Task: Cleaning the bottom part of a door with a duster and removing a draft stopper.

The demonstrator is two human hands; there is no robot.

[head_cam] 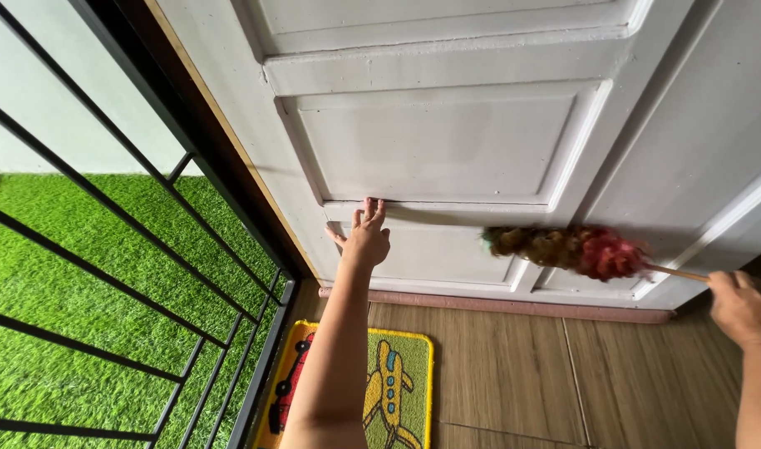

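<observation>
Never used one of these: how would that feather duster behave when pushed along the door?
The feather duster probably feels light: the right hand holds it out by a thin stick alone. Its fluffy head likely flexes against the door panel, while the stick looks stiff.

left hand [366, 240]: bare, no glove, no ring to be seen
right hand [741, 308]: bare, no glove
forearms: both uncovered, no sleeves, watch or bands showing

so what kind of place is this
Probably a home's entrance: a white panelled door above a wood-look floor, a small cartoon doormat, and a black metal grille with artificial grass beyond.
</observation>
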